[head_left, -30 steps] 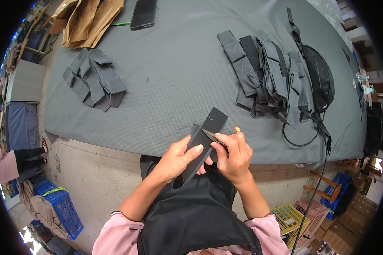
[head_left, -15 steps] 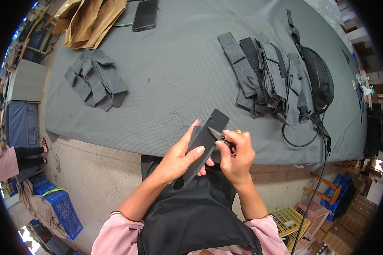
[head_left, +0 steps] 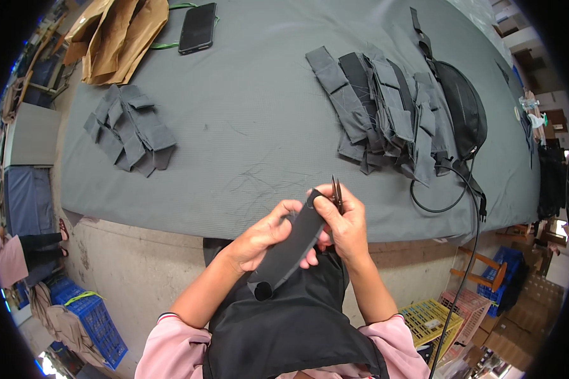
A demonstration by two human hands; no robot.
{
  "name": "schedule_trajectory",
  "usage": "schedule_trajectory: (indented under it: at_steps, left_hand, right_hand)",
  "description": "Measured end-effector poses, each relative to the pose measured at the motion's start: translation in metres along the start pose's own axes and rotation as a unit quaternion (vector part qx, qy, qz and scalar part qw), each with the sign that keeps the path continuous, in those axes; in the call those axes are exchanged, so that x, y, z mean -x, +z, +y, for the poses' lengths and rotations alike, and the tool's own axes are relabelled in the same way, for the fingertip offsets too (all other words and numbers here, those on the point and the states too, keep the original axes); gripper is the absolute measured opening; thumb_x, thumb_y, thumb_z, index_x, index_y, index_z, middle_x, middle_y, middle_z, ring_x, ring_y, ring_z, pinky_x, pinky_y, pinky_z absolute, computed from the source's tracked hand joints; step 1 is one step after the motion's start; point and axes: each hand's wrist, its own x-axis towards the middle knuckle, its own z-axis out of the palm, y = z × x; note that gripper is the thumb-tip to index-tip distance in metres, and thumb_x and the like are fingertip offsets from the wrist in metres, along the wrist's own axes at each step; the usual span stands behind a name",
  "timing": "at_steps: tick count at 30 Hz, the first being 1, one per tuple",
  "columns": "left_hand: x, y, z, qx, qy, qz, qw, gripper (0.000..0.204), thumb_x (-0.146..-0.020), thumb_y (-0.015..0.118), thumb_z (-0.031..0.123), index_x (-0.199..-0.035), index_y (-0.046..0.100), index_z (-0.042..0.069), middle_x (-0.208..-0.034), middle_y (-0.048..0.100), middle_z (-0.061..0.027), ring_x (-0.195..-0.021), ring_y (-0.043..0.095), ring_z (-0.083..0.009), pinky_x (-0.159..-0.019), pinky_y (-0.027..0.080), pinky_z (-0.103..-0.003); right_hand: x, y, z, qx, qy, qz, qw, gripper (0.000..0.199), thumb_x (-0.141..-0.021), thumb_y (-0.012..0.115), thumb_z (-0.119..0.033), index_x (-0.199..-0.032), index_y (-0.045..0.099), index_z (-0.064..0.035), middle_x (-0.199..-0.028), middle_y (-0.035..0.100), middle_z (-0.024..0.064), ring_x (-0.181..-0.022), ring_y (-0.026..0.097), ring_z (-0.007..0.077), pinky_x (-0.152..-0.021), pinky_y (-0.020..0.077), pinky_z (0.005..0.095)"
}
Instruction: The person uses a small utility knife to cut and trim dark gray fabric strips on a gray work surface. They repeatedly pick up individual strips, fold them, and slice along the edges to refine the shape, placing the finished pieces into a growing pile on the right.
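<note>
Above my lap, close to the table's front edge, a dark fabric strip [head_left: 289, 245] slants between my hands, its lower end curled into a loop. My left hand [head_left: 257, 239] grips it along the left side, with fingertips showing beyond its right edge. At the upper end, my right hand [head_left: 349, 226] pinches the strip between thumb and fingers. The same hand also keeps a pair of thread snips [head_left: 337, 192], blades pointing up and away from the cloth. A pile of dark grey sewn strips [head_left: 385, 107] lies at the right, and a smaller pile [head_left: 131, 129] at the left.
A grey cloth covers the table [head_left: 253, 88], with loose threads [head_left: 262, 180] scattered near its front. Brown paper [head_left: 117, 41] and a phone [head_left: 197, 28] lie at the far left. A black pouch bag [head_left: 461, 110] and cable [head_left: 446, 210] are at the right. Crates [head_left: 431, 322] stand below.
My right hand has moved up to the strip's top end and pinches it. The snips, which were pointed at the strip, now point away from it. The view has shifted slightly.
</note>
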Motion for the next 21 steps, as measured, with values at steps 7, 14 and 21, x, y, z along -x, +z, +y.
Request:
schedule_trajectory:
  at_steps: [7, 14, 21]
  left_hand:
    - [0.001, 0.004, 0.003, 0.076, 0.009, 0.06, 0.995, 0.063, -0.098, 0.042, 0.036, -0.147, 0.012, 0.011, -0.115, 0.053, -0.0242, -0.079, 0.06, -0.0275, -0.065, 0.05, -0.034]
    - [0.006, 0.012, 0.01, 0.073, -0.005, 0.062, 0.995, 0.061, -0.099, 0.038, 0.033, -0.148, 0.011, 0.01, -0.108, 0.055, -0.0235, -0.074, 0.058, -0.0258, -0.06, 0.049, -0.033]
    - [0.009, 0.015, 0.011, 0.035, -0.028, 0.073, 0.996, 0.062, -0.099, 0.041, 0.034, -0.147, 0.014, 0.006, -0.107, 0.055, -0.0217, -0.072, 0.057, -0.0217, -0.058, 0.047, -0.031]
  right_hand:
    - [0.004, -0.009, -0.011, 0.403, -0.298, 0.069, 0.863, 0.029, -0.075, 0.068, -0.004, -0.103, 0.059, -0.0041, -0.084, 0.054, 0.0082, -0.063, 0.056, 0.0188, -0.056, 0.0445, 0.026]
    - [0.003, -0.003, -0.015, 0.425, -0.295, 0.057, 0.854, 0.02, -0.074, 0.07, -0.005, -0.093, 0.064, -0.0061, -0.078, 0.052, 0.0063, -0.062, 0.056, 0.0179, -0.05, 0.0447, 0.0298]
    - [0.009, -0.005, -0.015, 0.323, -0.244, 0.061, 0.912, 0.021, -0.072, 0.07, 0.001, -0.092, 0.066, -0.0035, -0.078, 0.052, 0.0044, -0.067, 0.054, 0.0132, -0.057, 0.0439, 0.026]
